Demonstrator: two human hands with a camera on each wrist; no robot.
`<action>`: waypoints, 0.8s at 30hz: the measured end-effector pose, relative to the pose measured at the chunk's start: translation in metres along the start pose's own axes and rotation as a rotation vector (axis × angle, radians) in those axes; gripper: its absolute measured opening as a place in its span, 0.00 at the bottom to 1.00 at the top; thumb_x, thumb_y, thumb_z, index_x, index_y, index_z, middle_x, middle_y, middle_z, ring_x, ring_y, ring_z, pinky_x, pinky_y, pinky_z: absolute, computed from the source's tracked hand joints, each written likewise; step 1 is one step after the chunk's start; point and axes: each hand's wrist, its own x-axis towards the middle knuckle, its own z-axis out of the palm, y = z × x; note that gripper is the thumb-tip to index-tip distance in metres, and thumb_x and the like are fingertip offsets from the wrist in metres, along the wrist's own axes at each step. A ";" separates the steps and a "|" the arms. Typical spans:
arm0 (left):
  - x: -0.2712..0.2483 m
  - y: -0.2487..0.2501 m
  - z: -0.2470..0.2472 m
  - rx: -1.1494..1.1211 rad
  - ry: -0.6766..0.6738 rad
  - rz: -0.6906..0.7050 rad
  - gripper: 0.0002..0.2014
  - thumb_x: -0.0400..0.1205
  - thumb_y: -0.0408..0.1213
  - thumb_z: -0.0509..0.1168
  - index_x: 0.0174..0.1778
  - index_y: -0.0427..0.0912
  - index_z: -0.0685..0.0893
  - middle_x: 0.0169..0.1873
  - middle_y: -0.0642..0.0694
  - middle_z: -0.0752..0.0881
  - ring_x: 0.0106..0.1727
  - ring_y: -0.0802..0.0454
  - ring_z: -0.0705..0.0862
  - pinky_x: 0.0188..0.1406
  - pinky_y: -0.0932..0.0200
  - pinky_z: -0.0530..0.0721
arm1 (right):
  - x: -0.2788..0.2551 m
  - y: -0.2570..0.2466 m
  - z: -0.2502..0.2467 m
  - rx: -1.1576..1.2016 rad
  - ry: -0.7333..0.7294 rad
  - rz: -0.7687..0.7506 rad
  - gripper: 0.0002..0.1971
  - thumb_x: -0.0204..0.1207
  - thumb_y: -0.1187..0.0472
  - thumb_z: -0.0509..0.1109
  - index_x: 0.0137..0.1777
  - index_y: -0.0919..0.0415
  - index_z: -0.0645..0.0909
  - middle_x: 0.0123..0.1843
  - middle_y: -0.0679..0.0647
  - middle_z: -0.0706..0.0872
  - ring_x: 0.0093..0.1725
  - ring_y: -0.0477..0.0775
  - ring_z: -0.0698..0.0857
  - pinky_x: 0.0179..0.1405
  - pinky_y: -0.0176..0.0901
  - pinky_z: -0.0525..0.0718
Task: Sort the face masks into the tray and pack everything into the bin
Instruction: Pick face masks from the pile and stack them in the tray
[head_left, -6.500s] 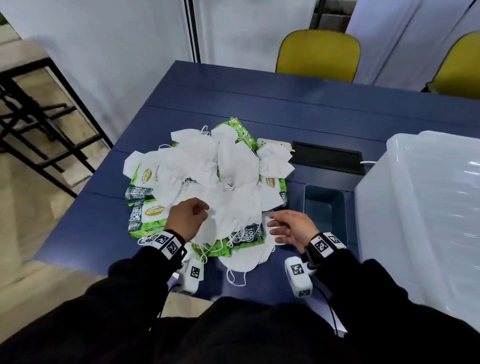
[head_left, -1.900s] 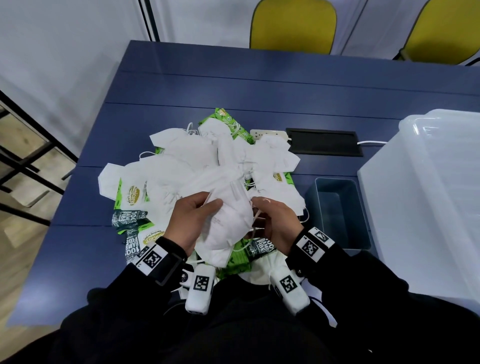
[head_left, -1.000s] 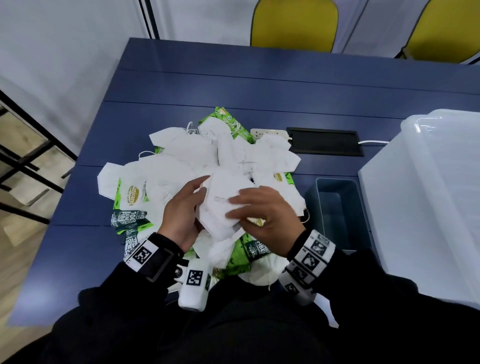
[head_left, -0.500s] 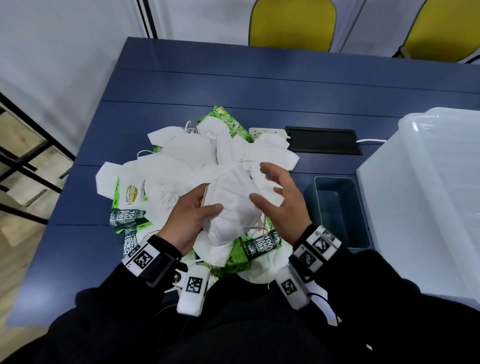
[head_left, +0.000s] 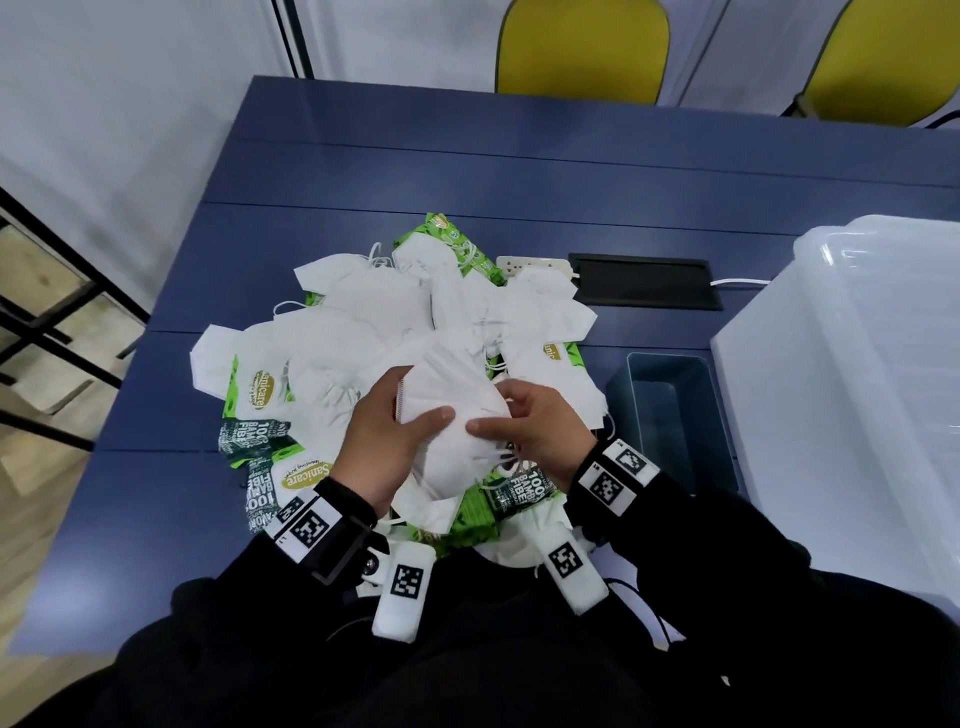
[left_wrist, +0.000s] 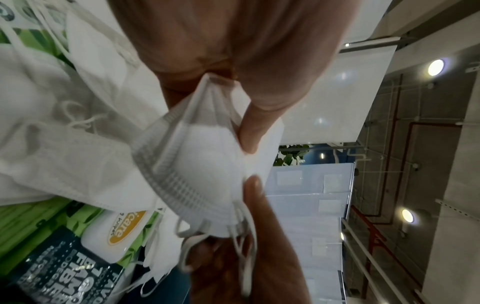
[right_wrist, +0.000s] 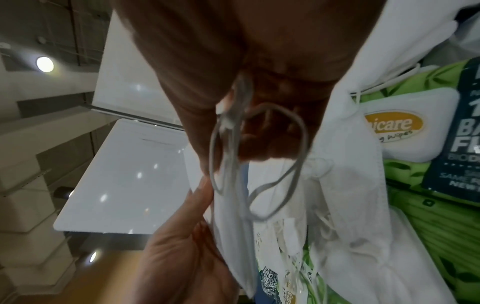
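Head view: both hands at frame centre, clamped on one stack of face masks (head_left: 452, 410). Left hand (head_left: 382, 441) pinching with thumb on top, right hand (head_left: 535, 426) gripping the opposite edge. Rest of the masks piled over green wipes packs (head_left: 260, 395) on the surface (head_left: 519, 171). Tray (head_left: 670, 410) right of centre, nothing visible inside; clear bin (head_left: 852, 395) at right edge, contents unclear (translucent).

Left wrist view: thumb and fingers (left_wrist: 249, 131) closed on the stack's folded edge.

Right wrist view: ear loops (right_wrist: 259, 164) dangling under curled fingers. Best to square the edges and tuck the loops before the tray, else snagging on the pile.
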 end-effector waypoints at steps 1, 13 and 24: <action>0.001 -0.001 -0.003 -0.013 0.017 -0.001 0.24 0.70 0.37 0.79 0.64 0.49 0.86 0.57 0.43 0.92 0.60 0.39 0.90 0.63 0.29 0.87 | -0.001 0.001 -0.003 -0.047 -0.037 0.042 0.11 0.69 0.68 0.83 0.50 0.63 0.90 0.43 0.69 0.91 0.32 0.58 0.84 0.29 0.45 0.82; 0.007 -0.013 -0.026 -0.137 0.138 -0.073 0.13 0.82 0.21 0.70 0.53 0.45 0.82 0.39 0.41 0.92 0.37 0.45 0.85 0.35 0.55 0.84 | -0.004 -0.003 -0.023 0.199 0.104 0.216 0.07 0.80 0.72 0.65 0.45 0.69 0.84 0.43 0.63 0.90 0.41 0.59 0.87 0.44 0.51 0.86; 0.019 -0.002 -0.036 -0.226 0.082 -0.084 0.15 0.78 0.18 0.71 0.54 0.41 0.84 0.45 0.37 0.94 0.43 0.45 0.91 0.40 0.53 0.91 | -0.007 -0.034 -0.017 0.293 0.033 0.239 0.03 0.77 0.64 0.74 0.44 0.63 0.86 0.25 0.50 0.60 0.23 0.50 0.61 0.37 0.46 0.79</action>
